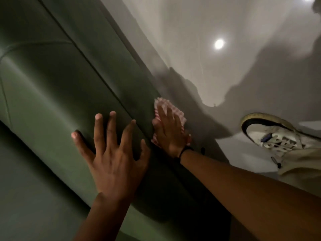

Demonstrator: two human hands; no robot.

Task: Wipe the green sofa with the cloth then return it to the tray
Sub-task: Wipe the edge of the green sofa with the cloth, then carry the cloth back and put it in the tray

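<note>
Head view, looking down along the green sofa: the left hand lies flat on the sofa's rounded upper edge with fingers spread, its grip open and empty. The right hand, just beside the left and lower on the sofa's outer side face, presses the red-and-white checked cloth flat against the upholstery with an open palm (fingers extended, not curled around the fabric). Beyond the sofa, a white shoe stands on the glossy pale floor.
</note>
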